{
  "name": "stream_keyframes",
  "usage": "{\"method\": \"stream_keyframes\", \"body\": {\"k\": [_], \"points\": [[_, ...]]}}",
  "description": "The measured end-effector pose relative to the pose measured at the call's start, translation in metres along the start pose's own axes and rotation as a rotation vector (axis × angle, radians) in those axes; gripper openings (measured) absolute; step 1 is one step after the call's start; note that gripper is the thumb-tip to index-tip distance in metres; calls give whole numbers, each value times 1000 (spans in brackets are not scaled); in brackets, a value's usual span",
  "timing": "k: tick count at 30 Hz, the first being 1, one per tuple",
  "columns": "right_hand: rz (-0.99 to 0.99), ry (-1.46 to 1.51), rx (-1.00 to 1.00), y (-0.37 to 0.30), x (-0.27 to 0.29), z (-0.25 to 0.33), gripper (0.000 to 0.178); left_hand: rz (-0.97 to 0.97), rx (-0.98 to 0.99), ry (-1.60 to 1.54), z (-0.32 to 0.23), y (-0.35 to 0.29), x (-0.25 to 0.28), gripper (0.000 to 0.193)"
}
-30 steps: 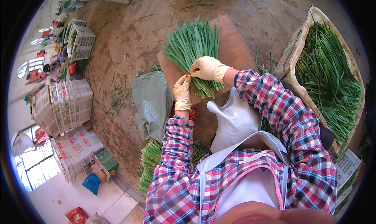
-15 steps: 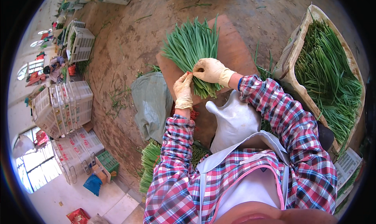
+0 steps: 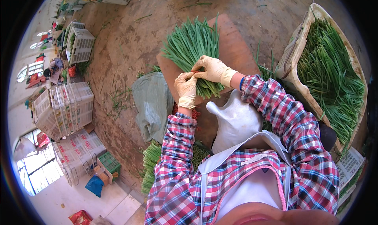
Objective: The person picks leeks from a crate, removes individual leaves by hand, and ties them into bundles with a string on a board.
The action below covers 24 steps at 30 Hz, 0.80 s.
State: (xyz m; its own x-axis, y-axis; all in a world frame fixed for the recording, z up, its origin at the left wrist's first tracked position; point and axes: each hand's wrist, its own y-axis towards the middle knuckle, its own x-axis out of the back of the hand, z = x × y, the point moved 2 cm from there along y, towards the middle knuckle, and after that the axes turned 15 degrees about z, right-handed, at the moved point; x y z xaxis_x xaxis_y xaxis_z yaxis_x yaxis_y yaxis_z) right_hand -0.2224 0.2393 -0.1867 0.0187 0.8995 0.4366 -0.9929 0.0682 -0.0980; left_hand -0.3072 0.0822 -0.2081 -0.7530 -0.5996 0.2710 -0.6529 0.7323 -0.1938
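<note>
My left hand (image 3: 185,86) and right hand (image 3: 212,70) are pinching a red strip (image 3: 196,72); the green bunch (image 3: 193,44) is pointing away, right hand crossing its stems (image 3: 208,89).

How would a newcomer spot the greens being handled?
Find the reddish-brown board, upper middle. On it, a bunch of green leaves fans out, the gloved left hand and right hand meeting at its lower left edge. Unlike the loose greens in the pale basket, it lies on the board.

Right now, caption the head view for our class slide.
Gloved left hand, gloved right hand together at a green leafy bundle.
</note>
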Motion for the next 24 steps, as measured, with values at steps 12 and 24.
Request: {"method": "stream_keyframes", "body": {"k": [12, 24], "points": [[9, 752, 8, 11, -5, -2, 21, 206, 356, 593, -46, 0, -20, 141], [-24, 276, -2, -58, 31, 15, 17, 171, 564, 980, -23, 23, -21, 125]]}}
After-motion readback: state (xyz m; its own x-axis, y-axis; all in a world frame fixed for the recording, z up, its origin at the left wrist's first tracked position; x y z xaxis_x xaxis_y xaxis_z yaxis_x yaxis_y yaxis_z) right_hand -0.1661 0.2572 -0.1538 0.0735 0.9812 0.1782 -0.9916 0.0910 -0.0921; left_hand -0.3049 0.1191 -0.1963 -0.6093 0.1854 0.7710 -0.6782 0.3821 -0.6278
